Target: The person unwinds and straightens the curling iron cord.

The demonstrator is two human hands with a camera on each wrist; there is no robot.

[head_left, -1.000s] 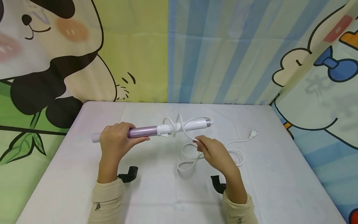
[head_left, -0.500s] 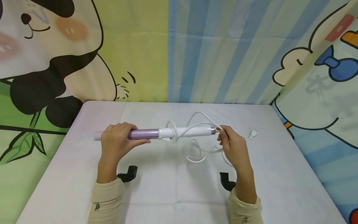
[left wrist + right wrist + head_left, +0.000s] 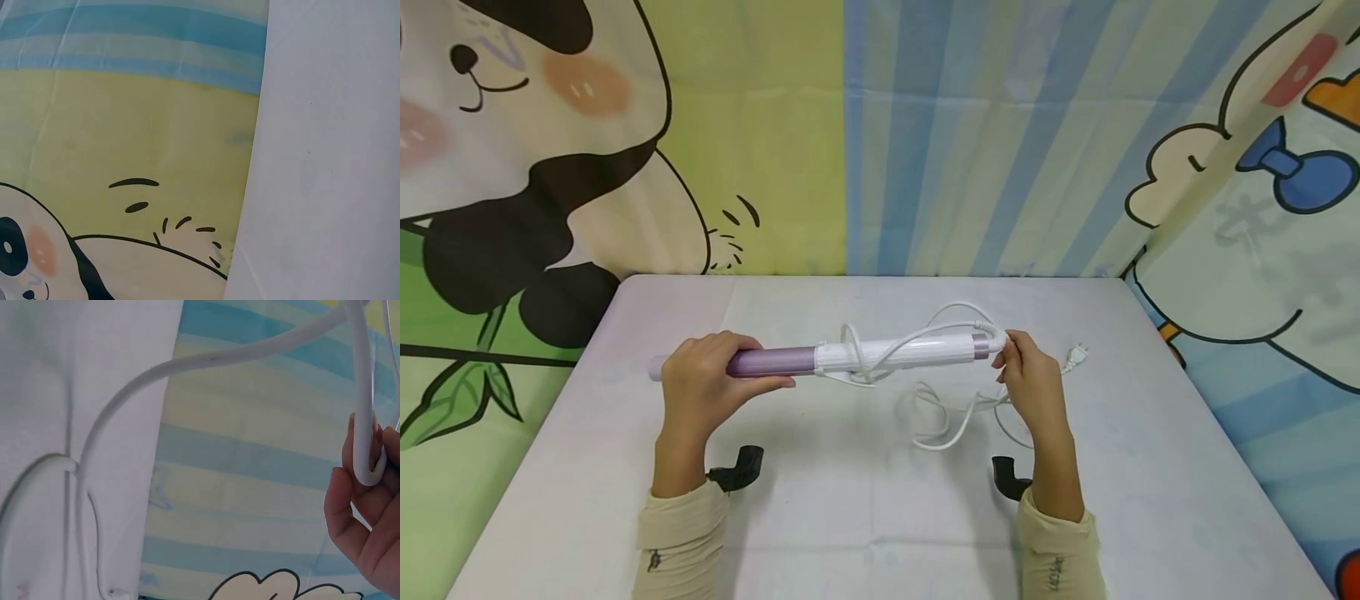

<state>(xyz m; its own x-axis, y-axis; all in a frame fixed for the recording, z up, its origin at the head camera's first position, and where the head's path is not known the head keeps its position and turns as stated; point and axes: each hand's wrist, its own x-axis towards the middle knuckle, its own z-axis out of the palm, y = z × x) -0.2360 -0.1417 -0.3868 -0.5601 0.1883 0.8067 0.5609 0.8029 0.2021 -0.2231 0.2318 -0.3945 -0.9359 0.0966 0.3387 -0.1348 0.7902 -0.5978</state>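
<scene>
My left hand [image 3: 700, 379] grips the purple barrel of a curling iron [image 3: 917, 352], held level above the table. Its paler tip pokes out left of the hand, and its white ribbed handle points right. A white cord [image 3: 362, 394] leaves the handle's right end and loops loosely around the handle. At that end my right hand [image 3: 1036, 383] holds the cord between thumb and fingers. The right wrist view shows the cord bending sharply at these fingers [image 3: 340, 506]. More cord hangs in loops below, with the plug [image 3: 1077, 355] to the right. The left wrist view shows neither hand nor iron.
A white-covered table [image 3: 850, 517] lies beneath both hands. Behind it hangs a printed cloth [image 3: 775, 125] with cartoon animals and stripes, which continues along the right side. Black wrist mounts [image 3: 739, 469] jut inward from both forearms.
My right hand has moved right and slightly up, drawing the cord to the handle's right end. The hanging loops have shifted right. The left hand keeps its grip almost in place.
</scene>
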